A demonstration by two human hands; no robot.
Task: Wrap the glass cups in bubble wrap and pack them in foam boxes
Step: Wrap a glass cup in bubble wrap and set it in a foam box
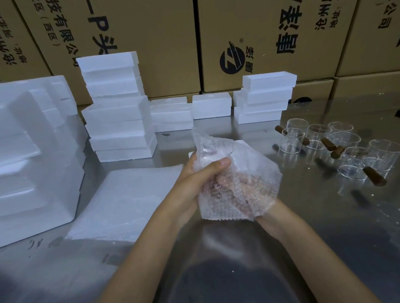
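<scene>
Stacked cardboard cartons [166,38] printed with black characters wall off the far edge of a shiny metal table [335,225]. On the table's left side sits a big block of white foam trays [23,159] with stepped recesses. Behind the middle of the table rises a tall stack of foam boxes [117,109], with lower foam boxes [212,105] beside it and a shorter stack [264,98] farther right. A flat pile of bubble wrap sheets [125,200] lies on the table just left of the hands, its near corner toward the person.

Held above the table's centre is a bundle of bubble wrap [237,186], bunched around something pinkish-brown that shows dimly through the bubbles; what it is cannot be made out. The left hand [195,181] grips the bundle from the left, thumb lying across its front. The right hand [261,206] is mostly hidden under and behind the wrap, its fingers curled into the lower right of the bundle.

To the right, well apart from the hands, a cluster of clear glass cups [341,145] with short brown wooden handles [374,175] stands on the table, unwrapped.
</scene>
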